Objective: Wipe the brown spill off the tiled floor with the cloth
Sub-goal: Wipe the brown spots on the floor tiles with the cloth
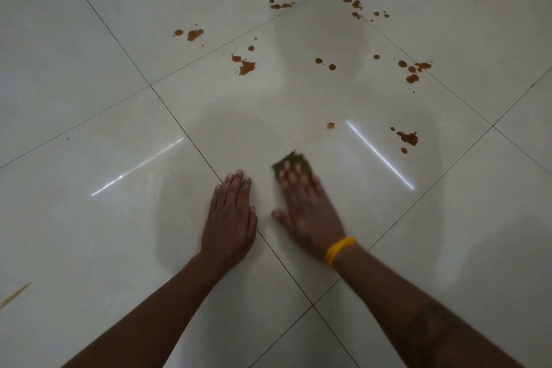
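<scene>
Glossy pale tiles [89, 39] with thin dark grout lines filled the head view, and two bright streaks of reflected light were seen on them. Brown spill drops [246, 66] were scattered over the far half of the floor, in several groups, with one small drop [331, 125] nearer and a larger blot [408, 137] to the right. A faint brown smear [15, 294] was seen at the left edge.

The left hand [230, 218] was laid flat on the tile, its fingers straight and close together, and nothing was held by it. The right hand [304, 209], blurred by motion, was pressed flat on a green cloth [294, 162], with the fingers stretched out over it and the thumb spread to the side. Only the far part of the cloth was visible beyond the fingertips. The cloth was well apart from most of the drops, and the small nearer drop was the closest to it. A yellow wristband [339, 250] was worn on the right wrist.
</scene>
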